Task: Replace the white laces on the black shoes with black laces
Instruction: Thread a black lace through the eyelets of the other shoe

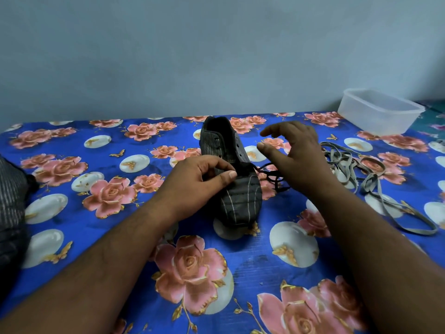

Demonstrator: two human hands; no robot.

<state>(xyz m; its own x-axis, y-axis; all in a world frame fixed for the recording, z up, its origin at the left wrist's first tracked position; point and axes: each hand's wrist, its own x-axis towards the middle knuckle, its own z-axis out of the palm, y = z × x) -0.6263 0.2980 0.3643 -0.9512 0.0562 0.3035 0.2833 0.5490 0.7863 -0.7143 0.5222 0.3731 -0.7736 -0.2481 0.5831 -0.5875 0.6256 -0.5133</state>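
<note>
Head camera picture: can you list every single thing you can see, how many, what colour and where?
shoe: one, black with pale stripes, middle of the cloth.
black lace: one, black, at the shoe's right side.
old laces: a tangle, pale grey-white, right on the cloth.
tub: one, clear plastic, far right.
cloth: one, blue with pink roses, covering the surface.
dark fabric: striped, left edge.
left hand: pinching at the shoe's eyelets.
right hand: open, fingers spread, beside the shoe.

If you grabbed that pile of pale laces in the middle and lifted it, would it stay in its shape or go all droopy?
Probably droopy. The pale laces lie in loose, tangled loops on the flowery cloth, which suggests they are soft and flat. They look thin, so likely very light. Tangled like that, they might lift as one clump.
</note>
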